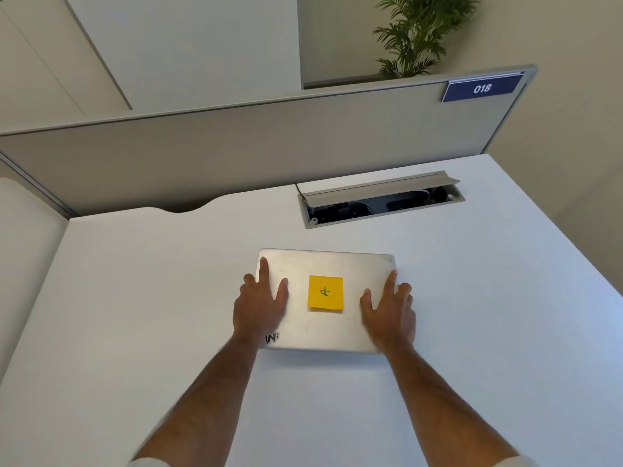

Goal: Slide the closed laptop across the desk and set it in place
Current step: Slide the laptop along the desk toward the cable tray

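Office — white desk (472, 298), grey partition (236, 156) with number plate (482, 88), cable hatch (381, 200) — potted plant (414, 35) behind.

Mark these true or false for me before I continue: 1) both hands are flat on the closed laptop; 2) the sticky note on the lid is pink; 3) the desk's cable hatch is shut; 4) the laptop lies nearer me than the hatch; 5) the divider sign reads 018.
1) True: the left hand and right hand rest palm-down on the closed laptop, fingers spread.
2) False: the sticky note is yellow.
3) False: the cable hatch is open, its flap raised.
4) True: it lies on the desk on the near side of the hatch.
5) True: the sign reads 018.
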{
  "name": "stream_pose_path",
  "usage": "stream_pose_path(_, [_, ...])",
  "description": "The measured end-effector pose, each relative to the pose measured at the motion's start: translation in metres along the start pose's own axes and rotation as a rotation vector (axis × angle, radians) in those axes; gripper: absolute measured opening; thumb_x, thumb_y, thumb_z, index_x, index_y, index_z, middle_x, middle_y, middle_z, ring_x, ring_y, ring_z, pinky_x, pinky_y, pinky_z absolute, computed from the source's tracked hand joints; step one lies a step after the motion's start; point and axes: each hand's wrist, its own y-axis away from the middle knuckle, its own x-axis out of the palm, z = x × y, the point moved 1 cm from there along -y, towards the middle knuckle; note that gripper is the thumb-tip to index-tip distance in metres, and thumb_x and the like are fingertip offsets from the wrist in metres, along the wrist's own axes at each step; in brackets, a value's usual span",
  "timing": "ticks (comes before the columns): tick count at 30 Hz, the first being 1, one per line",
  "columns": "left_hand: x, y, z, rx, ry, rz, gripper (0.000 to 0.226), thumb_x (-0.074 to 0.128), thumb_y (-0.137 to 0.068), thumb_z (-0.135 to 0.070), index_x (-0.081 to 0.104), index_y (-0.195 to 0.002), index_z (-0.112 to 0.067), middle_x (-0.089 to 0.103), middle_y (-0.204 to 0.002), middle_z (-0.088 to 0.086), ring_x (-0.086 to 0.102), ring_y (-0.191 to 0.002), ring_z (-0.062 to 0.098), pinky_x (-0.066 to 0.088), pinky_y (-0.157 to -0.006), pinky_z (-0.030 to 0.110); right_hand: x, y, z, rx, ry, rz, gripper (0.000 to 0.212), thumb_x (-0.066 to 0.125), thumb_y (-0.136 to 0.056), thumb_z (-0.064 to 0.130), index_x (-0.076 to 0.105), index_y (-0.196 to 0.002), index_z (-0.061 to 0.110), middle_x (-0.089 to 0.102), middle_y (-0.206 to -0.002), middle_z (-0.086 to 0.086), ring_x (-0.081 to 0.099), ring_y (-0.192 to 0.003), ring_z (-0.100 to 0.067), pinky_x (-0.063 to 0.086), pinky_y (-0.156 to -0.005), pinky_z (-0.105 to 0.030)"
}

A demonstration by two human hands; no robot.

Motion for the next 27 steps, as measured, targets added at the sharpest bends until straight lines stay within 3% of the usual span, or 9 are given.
stream_pose_path(9, [0.012,-0.013,0.040,0.054,-0.028,0.060,0.071,0.033,-0.103,-0.057,0.016,-0.161,-0.021,0.047,-0.125,0.016,0.054,-0.112,0.037,0.052,-0.080,0.048,0.028,0.032,0.024,0.075,0.039,0.001,0.077,0.041,-0.096,0.054,0.022,-0.155,0.008,0.045,-0.122,-0.017,0.052,-0.105,-0.034,0.051,-0.077,-0.044])
stream_pose_path(16, [0.017,-0.020,0.054,0.084,-0.020,0.057,0.070,0.037,-0.102,-0.056,0.022,-0.160,-0.020,0.047,-0.123,0.014,0.055,-0.107,0.037,0.053,-0.076,0.047,0.040,0.045,0.036,0.099,0.088,-0.017,0.073,0.045,-0.096,0.049,0.030,-0.151,0.002,0.049,-0.115,-0.019,0.053,-0.097,-0.036,0.050,-0.071,-0.044])
stream_pose_path(27, [0.015,-0.026,0.059,0.137,-0.116,0.063,0.069,0.027,-0.103,-0.056,0.024,-0.160,-0.017,0.052,-0.122,0.014,0.055,-0.100,0.034,0.052,-0.068,0.044,0.047,0.053,0.043,0.106,0.154,-0.030,0.071,0.049,-0.094,0.046,0.037,-0.148,0.000,0.052,-0.111,-0.019,0.053,-0.092,-0.034,0.048,-0.066,-0.041])
